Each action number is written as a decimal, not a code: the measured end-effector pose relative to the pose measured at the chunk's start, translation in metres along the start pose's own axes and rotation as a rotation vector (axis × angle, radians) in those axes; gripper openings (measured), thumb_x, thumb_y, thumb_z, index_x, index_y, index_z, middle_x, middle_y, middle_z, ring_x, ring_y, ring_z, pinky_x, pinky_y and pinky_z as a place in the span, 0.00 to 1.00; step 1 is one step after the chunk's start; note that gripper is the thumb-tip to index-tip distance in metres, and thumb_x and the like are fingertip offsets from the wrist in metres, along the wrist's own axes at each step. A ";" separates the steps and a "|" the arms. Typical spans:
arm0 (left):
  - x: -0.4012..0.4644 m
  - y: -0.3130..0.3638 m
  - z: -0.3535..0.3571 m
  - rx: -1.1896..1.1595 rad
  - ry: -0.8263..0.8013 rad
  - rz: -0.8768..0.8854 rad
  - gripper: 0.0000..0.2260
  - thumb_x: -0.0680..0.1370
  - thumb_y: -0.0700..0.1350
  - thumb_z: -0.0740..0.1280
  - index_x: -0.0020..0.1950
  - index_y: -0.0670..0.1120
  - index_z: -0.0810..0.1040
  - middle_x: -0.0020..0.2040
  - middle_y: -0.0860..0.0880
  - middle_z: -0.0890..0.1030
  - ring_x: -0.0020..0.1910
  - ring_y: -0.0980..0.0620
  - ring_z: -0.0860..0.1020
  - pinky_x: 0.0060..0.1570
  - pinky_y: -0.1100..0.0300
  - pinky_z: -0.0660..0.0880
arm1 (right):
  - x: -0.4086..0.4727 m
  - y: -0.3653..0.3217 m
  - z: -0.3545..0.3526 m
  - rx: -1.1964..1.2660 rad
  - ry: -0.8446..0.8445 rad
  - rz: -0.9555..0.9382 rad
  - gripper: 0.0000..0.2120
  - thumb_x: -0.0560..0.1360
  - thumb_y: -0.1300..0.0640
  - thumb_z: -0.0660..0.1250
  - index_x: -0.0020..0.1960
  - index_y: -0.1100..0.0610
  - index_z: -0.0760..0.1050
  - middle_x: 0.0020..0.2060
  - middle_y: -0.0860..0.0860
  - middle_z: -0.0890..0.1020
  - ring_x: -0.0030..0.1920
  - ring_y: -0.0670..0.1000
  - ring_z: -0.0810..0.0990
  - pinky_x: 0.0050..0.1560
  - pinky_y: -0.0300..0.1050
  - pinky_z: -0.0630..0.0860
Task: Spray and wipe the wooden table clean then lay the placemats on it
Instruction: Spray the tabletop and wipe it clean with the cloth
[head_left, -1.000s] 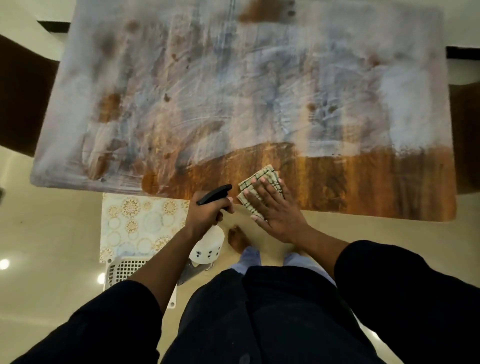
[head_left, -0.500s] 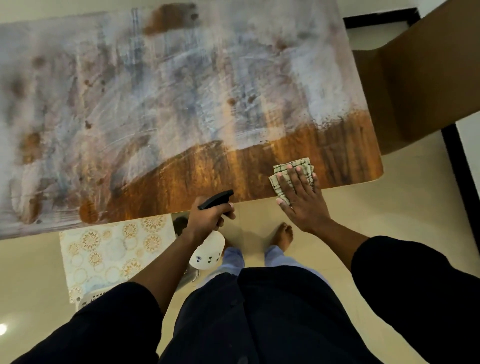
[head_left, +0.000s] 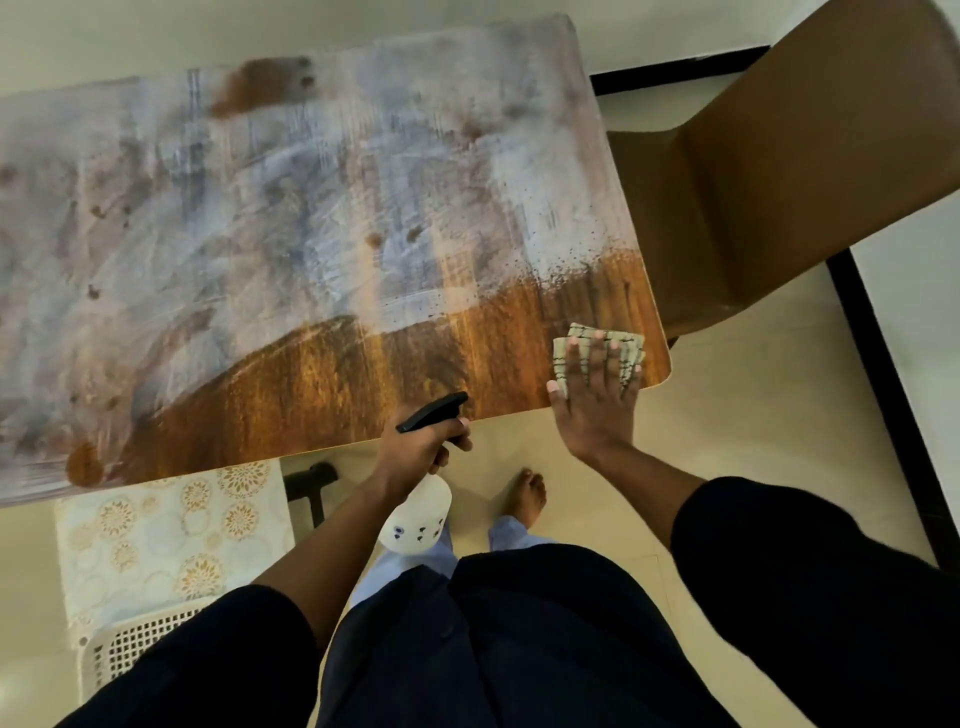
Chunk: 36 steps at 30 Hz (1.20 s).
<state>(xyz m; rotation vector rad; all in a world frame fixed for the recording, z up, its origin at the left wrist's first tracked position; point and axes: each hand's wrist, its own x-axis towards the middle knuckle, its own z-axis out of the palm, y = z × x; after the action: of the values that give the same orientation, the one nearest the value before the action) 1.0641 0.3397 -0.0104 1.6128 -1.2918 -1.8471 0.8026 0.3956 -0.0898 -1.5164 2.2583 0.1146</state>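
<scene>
White haze covers most of the worktop (head_left: 311, 208). Right hand (head_left: 597, 400), flat on the cloth (head_left: 597, 345) at four o'clock, should press evenly in overlapping strokes; left hand (head_left: 415, 452) grasps the spray bottle (head_left: 415, 519).

The wooden table (head_left: 363, 374) showed glossy, warm-brown grain along its near strip, the rest filmed with matt whitish smears. The folded cloth (head_left: 602, 345) looked woven and checked. The spray bottle (head_left: 415, 519) seemed smooth white plastic with a black matt trigger.
</scene>
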 end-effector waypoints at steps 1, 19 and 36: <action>0.002 0.005 0.007 -0.004 -0.005 0.009 0.05 0.79 0.37 0.73 0.51 0.37 0.86 0.40 0.36 0.86 0.32 0.40 0.74 0.26 0.59 0.69 | -0.001 -0.008 0.001 -0.002 -0.007 -0.036 0.36 0.81 0.34 0.35 0.84 0.46 0.33 0.83 0.55 0.33 0.82 0.59 0.31 0.77 0.66 0.28; 0.064 0.076 0.043 0.114 -0.114 0.065 0.08 0.80 0.38 0.73 0.46 0.50 0.87 0.40 0.33 0.84 0.26 0.47 0.74 0.28 0.58 0.72 | 0.045 0.071 -0.030 0.028 -0.007 0.068 0.37 0.80 0.32 0.34 0.83 0.46 0.30 0.82 0.55 0.31 0.82 0.57 0.30 0.81 0.63 0.34; 0.118 0.117 0.034 0.119 -0.143 0.015 0.06 0.79 0.39 0.72 0.44 0.39 0.86 0.39 0.34 0.84 0.25 0.48 0.74 0.29 0.57 0.70 | 0.052 0.001 -0.018 -0.065 0.009 -0.290 0.34 0.85 0.33 0.40 0.86 0.47 0.43 0.85 0.52 0.46 0.84 0.55 0.40 0.81 0.62 0.38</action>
<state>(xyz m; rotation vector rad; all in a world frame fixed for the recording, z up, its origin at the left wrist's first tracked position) 0.9670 0.2027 0.0134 1.5484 -1.4969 -1.9405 0.7800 0.3461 -0.0936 -1.8626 2.0329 0.0966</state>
